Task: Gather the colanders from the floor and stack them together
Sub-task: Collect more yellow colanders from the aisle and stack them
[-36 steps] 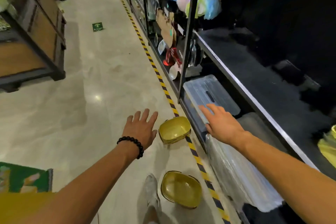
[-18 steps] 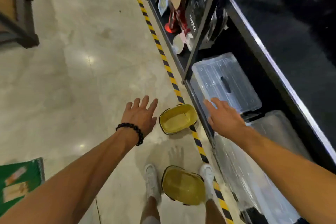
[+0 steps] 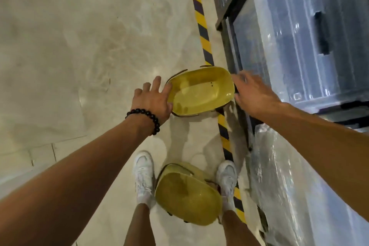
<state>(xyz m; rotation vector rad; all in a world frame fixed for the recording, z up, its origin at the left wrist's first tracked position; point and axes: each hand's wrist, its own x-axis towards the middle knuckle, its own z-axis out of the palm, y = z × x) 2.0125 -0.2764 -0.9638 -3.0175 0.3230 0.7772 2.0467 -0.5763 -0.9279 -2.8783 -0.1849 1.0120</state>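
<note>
A yellow colander [image 3: 201, 92] sits on the pale marble floor [image 3: 79, 46], open side up, its far edge lying over the yellow-and-black hazard tape [image 3: 201, 32] that runs along the foot of the dark shelving [image 3: 229, 6]. The left hand [image 3: 152, 101], with a dark bead bracelet [image 3: 145, 117] at the wrist, comes at the colander's left end with its fingers spread fairly wide; the forefinger and thumb touch the rim there, and the other fingers stand clear of it. The right hand [image 3: 252, 94] is at the colander's right end, blurred, its fingers seeming to bend down over the rim, though whether they really grip it I cannot tell. A second yellow colander [image 3: 187, 193] lies nearer, on the floor between the person's two white shoes [image 3: 144, 173], tilted so that its mesh inside faces the camera, well apart from the first one. To the right, on the lowest level of the shelving, stands a clear plastic storage box [image 3: 299, 36] with a dark handle slot in its lid, and nearer the person something wrapped in clear plastic film [image 3: 289, 185]
</note>
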